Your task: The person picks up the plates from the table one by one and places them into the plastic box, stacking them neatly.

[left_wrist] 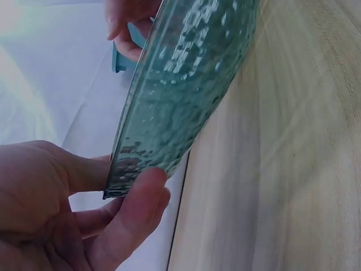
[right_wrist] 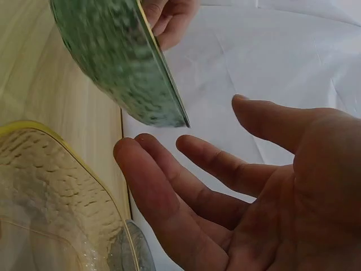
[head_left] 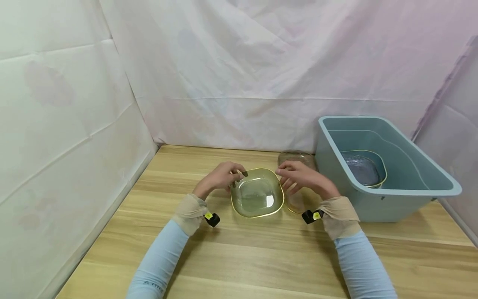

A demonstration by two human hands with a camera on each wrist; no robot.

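One gold-rimmed glass bowl tilted above bench, empty; left hand pinches its left rim. Right hand released, fingers spread just off right rim. Two more glass bowls on bench behind. Blue tub at right holds another bowl.

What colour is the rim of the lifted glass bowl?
Gold, on the glass bowl; clearest in the head view.

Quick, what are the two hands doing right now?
Left hand: pinches the rim of the green glass bowl.
Right hand: open, fingers spread beside the bowl's other edge, not gripping it.
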